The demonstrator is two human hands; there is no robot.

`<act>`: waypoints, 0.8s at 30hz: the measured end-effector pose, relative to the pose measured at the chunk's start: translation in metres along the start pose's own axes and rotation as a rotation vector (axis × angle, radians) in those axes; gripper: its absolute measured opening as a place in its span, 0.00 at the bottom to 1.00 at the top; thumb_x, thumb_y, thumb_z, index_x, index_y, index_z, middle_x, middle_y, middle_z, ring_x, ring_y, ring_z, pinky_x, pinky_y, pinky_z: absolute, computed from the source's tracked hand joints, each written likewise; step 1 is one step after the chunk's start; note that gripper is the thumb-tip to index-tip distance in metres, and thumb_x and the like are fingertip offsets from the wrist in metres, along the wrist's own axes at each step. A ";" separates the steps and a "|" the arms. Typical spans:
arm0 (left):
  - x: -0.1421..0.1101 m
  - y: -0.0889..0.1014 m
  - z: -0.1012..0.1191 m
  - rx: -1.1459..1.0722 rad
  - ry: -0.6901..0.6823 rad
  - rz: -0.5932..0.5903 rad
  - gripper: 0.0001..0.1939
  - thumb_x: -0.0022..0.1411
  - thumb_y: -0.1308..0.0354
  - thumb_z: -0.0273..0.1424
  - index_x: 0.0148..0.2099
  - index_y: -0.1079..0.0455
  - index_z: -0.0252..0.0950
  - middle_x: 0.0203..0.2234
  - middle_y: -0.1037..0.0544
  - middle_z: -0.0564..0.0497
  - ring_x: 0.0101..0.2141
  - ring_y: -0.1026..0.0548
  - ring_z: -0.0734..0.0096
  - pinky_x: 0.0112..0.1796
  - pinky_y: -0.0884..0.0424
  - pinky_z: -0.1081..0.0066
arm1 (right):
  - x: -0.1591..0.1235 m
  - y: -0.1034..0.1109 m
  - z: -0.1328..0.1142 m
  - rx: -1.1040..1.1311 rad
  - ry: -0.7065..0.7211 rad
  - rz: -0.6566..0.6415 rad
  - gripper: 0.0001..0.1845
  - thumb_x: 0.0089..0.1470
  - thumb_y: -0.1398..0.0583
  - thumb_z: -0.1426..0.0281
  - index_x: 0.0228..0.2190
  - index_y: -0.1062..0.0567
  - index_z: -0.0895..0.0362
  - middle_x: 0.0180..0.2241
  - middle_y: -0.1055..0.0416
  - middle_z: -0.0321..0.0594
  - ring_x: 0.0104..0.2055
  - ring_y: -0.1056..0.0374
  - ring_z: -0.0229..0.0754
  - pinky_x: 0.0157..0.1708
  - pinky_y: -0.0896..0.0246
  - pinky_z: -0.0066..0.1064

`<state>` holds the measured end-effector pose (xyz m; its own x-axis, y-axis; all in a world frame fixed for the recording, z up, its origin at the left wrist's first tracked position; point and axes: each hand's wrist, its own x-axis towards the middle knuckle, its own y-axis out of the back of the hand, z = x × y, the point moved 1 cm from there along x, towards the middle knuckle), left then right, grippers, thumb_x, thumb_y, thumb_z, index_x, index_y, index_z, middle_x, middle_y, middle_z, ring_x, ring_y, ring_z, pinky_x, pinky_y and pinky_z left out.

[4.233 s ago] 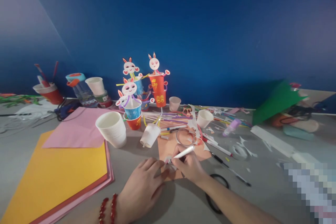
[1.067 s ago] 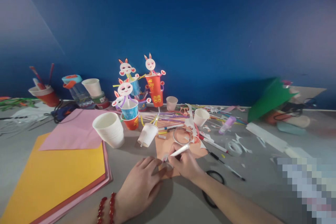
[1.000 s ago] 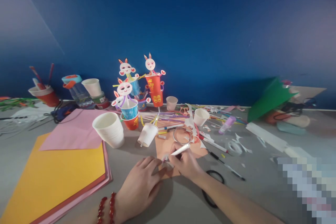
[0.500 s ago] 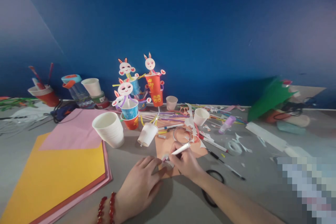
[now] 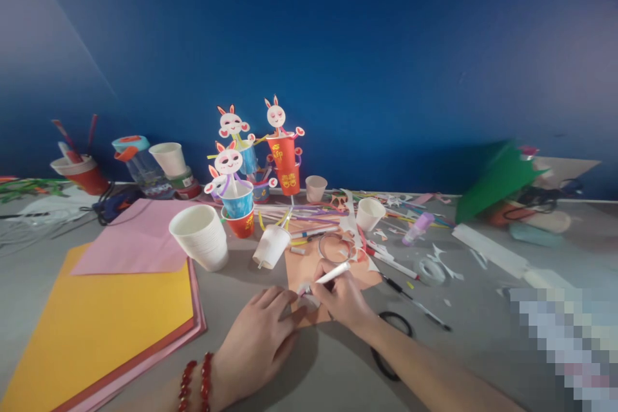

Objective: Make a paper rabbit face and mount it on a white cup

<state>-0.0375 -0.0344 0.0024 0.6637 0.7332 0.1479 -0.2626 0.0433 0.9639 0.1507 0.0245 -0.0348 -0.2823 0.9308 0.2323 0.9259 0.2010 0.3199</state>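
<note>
In my right hand (image 5: 344,299) is a white marker (image 5: 334,273), pinched between thumb and fingers. Its tip meets a small white paper cutout (image 5: 309,302), where a dark pinkish mark shows. My left hand (image 5: 263,335), with a red bead bracelet at the wrist, pins that cutout down with its fingertips; part of the cutout is hidden under them. Beneath lies an orange paper sheet (image 5: 367,278). Just beyond my hands, a white paper cup (image 5: 271,247) leans over with yellow strips. Behind it stand paper-cup rabbit figures with white faces, one on red cups (image 5: 282,154), another on a blue cup (image 5: 239,201).
Stacked white cups (image 5: 200,238) stand left, beside yellow paper (image 5: 125,309) and pink paper (image 5: 140,235). To the right lie a tape roll (image 5: 431,269), a glue stick (image 5: 418,229), a black pen (image 5: 415,301) and paper scraps. Black scissor handles (image 5: 383,367) sit under my right forearm.
The front rabbit figure's head has tilted slightly left and down. Both hands stay in nearly the same place, the marker still at the cutout.
</note>
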 end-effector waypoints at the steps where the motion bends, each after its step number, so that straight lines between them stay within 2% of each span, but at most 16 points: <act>1: 0.000 0.000 0.000 0.000 -0.001 0.000 0.21 0.62 0.46 0.23 0.56 0.33 0.43 0.49 0.28 0.45 0.47 0.30 0.53 0.45 0.30 0.55 | 0.000 0.000 0.000 0.002 -0.001 0.007 0.08 0.50 0.43 0.73 0.23 0.38 0.53 0.19 0.44 0.27 0.21 0.47 0.34 0.21 0.54 0.26; 7: 0.000 -0.001 0.000 -0.006 0.005 -0.018 0.22 0.63 0.47 0.23 0.58 0.34 0.43 0.50 0.28 0.45 0.47 0.31 0.53 0.47 0.30 0.54 | 0.000 0.000 0.000 0.003 0.000 -0.004 0.07 0.50 0.43 0.72 0.23 0.38 0.53 0.19 0.44 0.28 0.21 0.46 0.34 0.21 0.53 0.26; 13: -0.001 -0.001 0.000 0.000 0.011 -0.032 0.19 0.64 0.47 0.24 0.56 0.33 0.40 0.49 0.28 0.44 0.48 0.31 0.52 0.46 0.30 0.53 | -0.001 0.001 -0.002 0.016 -0.003 0.021 0.09 0.49 0.43 0.73 0.22 0.39 0.53 0.18 0.46 0.27 0.20 0.49 0.34 0.20 0.55 0.26; 19: 0.000 -0.001 0.000 0.002 -0.006 0.009 0.23 0.62 0.46 0.23 0.58 0.34 0.43 0.48 0.27 0.45 0.46 0.30 0.54 0.45 0.30 0.56 | -0.001 0.000 -0.003 -0.009 -0.001 -0.010 0.07 0.50 0.43 0.73 0.23 0.37 0.53 0.19 0.43 0.27 0.21 0.46 0.35 0.21 0.52 0.26; 24: 0.000 -0.002 -0.001 0.013 -0.008 0.011 0.21 0.63 0.46 0.24 0.57 0.33 0.42 0.48 0.27 0.45 0.46 0.30 0.54 0.45 0.30 0.56 | -0.001 0.000 0.000 0.016 -0.011 0.003 0.09 0.50 0.43 0.72 0.23 0.38 0.53 0.18 0.46 0.27 0.20 0.48 0.34 0.20 0.55 0.26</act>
<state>-0.0373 -0.0338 0.0007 0.6664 0.7282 0.1598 -0.2603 0.0264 0.9652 0.1507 0.0238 -0.0345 -0.2765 0.9348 0.2228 0.9307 0.2027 0.3045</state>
